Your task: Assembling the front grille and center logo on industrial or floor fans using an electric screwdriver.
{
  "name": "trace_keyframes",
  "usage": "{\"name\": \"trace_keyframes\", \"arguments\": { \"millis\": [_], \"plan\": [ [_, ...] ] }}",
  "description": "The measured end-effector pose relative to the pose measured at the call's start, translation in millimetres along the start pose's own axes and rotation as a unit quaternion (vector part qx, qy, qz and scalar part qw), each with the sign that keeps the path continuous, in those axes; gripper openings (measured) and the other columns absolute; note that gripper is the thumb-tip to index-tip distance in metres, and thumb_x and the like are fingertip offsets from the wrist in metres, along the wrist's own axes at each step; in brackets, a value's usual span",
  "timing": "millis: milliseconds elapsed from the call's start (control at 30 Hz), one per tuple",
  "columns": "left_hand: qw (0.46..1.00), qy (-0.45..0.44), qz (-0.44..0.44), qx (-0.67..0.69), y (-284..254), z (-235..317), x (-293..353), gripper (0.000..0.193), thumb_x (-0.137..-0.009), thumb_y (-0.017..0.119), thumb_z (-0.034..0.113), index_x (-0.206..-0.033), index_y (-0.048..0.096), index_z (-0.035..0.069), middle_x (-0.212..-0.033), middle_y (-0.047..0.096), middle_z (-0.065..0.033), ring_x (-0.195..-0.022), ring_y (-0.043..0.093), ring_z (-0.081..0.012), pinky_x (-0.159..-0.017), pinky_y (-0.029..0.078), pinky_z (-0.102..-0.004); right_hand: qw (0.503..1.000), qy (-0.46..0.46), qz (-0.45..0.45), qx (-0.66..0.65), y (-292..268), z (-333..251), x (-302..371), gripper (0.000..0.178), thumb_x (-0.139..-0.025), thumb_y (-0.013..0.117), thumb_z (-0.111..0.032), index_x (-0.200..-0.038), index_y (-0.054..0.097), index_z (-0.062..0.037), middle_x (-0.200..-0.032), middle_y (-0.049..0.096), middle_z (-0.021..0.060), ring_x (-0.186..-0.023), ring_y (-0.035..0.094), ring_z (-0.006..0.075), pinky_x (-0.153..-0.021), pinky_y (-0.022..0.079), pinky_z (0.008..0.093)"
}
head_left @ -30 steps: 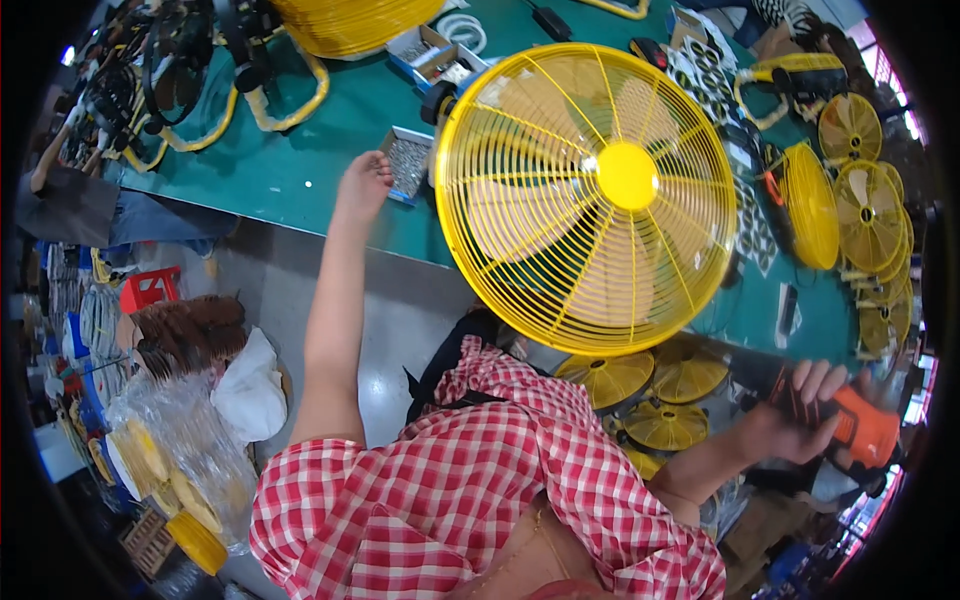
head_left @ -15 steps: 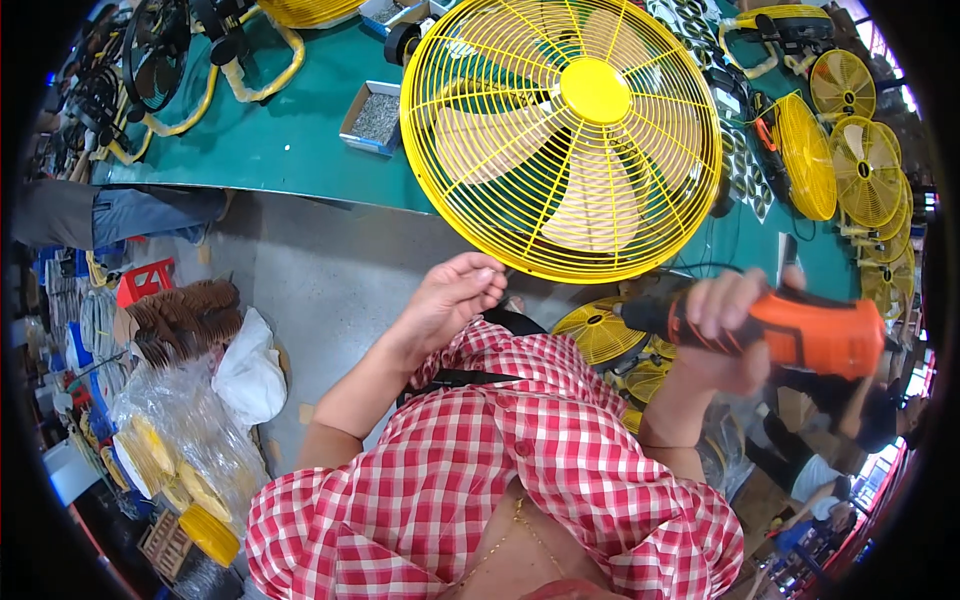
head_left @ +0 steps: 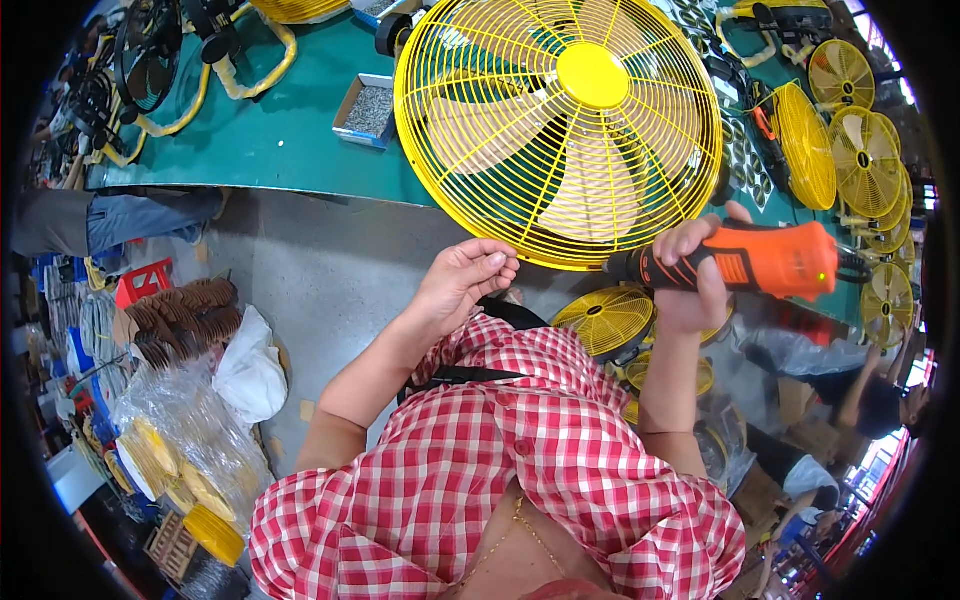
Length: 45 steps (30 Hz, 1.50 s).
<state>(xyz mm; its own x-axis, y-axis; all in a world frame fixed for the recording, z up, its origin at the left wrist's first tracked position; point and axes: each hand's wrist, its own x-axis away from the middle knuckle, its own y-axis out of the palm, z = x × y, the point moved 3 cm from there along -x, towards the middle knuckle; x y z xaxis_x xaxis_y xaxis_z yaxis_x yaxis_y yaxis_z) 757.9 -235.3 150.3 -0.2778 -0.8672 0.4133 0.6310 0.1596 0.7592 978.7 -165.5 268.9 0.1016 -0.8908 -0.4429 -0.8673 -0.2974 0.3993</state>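
A large yellow fan point(head_left: 592, 75) with a wire guard and pale blades stands at the front edge of the green table point(head_left: 250, 160). My left hand point(head_left: 468, 280) is closed in a pinch just below the guard's lower rim. What sits between its fingertips, if anything, is too small to make out. My right hand point(head_left: 692, 285) grips an orange and black power screwdriver point(head_left: 765, 260) held nearly level, its nose pointing left. That nose is close to the lower rim; whether it touches, I cannot tell.
An open box of small metal parts point(head_left: 366, 110) lies left of the fan. Yellow tubular stands point(head_left: 270, 75) are at the far left of the table. More yellow fans point(head_left: 862, 165) line the right side, and others point(head_left: 603, 320) are below the table edge. Another person's leg point(head_left: 150, 217) shows at left.
My right hand has brought the screwdriver up and to the left, toward the fan's lower rim. My left hand has shifted slightly upward and right, still pinched.
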Motion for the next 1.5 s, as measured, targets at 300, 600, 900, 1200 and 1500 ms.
{"name": "trace_keyframes", "arguments": {
  "millis": [300,600,900,1200,1500],
  "plan": [
    [1.0,-0.016,0.0,-0.002,4,1,3,0.015,-0.086,0.055,0.005,-0.1,0.058,-0.001,-0.09,0.062,-0.0077,-0.079,0.061,-0.0125,-0.074,0.051,-0.0234,0.998,0.036,0.027,-0.046,-2,1,-5,0.06,-0.078,0.056,-0.012,-0.128,0.024,-0.003,-0.081,0.05,0.0097,-0.065,0.051,0.0173,-0.061,0.044,0.0318],
    [0.995,-0.078,-0.039,0.054,29,-16,20,0.016,-0.087,0.056,0.008,-0.101,0.058,0.001,-0.089,0.061,-0.0064,-0.077,0.058,-0.0112,-0.071,0.049,-0.0218,0.994,-0.031,-0.024,-0.101,57,-32,2,0.065,-0.079,0.067,-0.028,-0.129,0.03,-0.0081,-0.074,0.049,0.003,-0.057,0.048,0.0119,-0.055,0.041,0.0264],
    [0.994,-0.071,-0.055,0.057,34,-21,23,0.014,-0.085,0.059,0.01,-0.096,0.062,0.002,-0.085,0.063,-0.0079,-0.073,0.059,-0.013,-0.068,0.05,-0.0235,0.994,-0.01,-0.022,-0.105,55,-25,11,0.067,-0.077,0.07,-0.029,-0.129,0.03,-0.0127,-0.074,0.053,0.0068,-0.059,0.055,0.0202,-0.055,0.046,0.034],
    [0.992,-0.08,-0.092,0.008,29,-26,24,0.016,-0.086,0.058,0.013,-0.096,0.061,0.001,-0.082,0.062,-0.007,-0.072,0.057,-0.0122,-0.069,0.049,-0.0229,0.981,0.014,-0.13,-0.147,47,-18,7,0.058,-0.078,0.069,-0.027,-0.123,0.034,-0.0149,-0.073,0.053,0.0066,-0.057,0.054,0.0202,-0.054,0.045,0.0335],
    [0.981,-0.128,-0.041,0.141,24,-39,7,0.019,-0.09,0.053,0.014,-0.102,0.056,-0.001,-0.087,0.058,-0.0042,-0.076,0.055,-0.0095,-0.069,0.049,-0.0213,0.977,-0.069,-0.2,-0.037,54,-8,25,0.061,-0.069,0.075,-0.013,-0.117,0.035,-0.0143,-0.079,0.056,0.0115,-0.062,0.058,0.0234,-0.054,0.048,0.0354]
  ]
}}
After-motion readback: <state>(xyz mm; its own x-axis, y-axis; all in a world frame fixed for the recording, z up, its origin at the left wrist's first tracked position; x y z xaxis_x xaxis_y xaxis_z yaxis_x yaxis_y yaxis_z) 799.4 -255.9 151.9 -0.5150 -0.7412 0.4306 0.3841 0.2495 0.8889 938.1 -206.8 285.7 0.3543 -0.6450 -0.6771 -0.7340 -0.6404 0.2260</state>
